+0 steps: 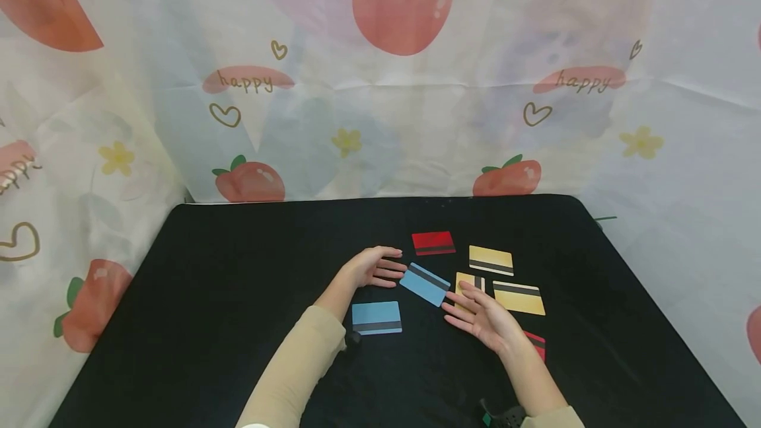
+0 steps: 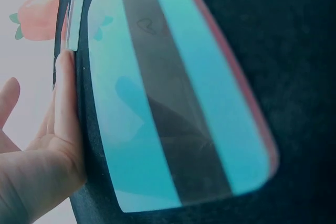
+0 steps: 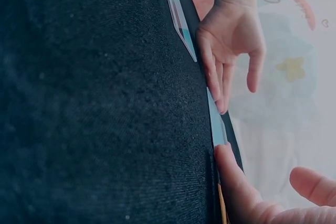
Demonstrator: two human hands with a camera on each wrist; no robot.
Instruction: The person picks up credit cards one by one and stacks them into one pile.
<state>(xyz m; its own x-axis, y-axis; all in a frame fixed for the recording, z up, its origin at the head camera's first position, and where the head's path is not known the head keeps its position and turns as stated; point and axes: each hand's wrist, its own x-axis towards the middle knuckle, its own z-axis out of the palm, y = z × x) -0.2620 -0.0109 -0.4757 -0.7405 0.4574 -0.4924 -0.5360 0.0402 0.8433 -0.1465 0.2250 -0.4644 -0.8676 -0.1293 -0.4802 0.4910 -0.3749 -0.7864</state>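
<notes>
A blue card [image 1: 425, 284] with a dark stripe lies slanted on the black table between my two hands. My left hand [image 1: 376, 267] is at its left end, fingers extended and fingertips close to the edge. At its lower right corner is my right hand [image 1: 484, 321], palm turned up and fingers extended, partly covering a yellow card [image 1: 466, 279]. Another blue card [image 1: 376, 314] lies below my left hand and looms large as a blue card [image 2: 126, 129] in the left wrist view. Whether the fingertips touch the slanted card, I cannot tell.
A red card [image 1: 433, 240] lies farther back. Two more yellow cards, one upper [image 1: 491, 256] and one lower [image 1: 519, 302], are to the right. Part of another red card [image 1: 537, 343] shows behind my right wrist. A patterned cloth [image 1: 380, 124] hangs behind the table.
</notes>
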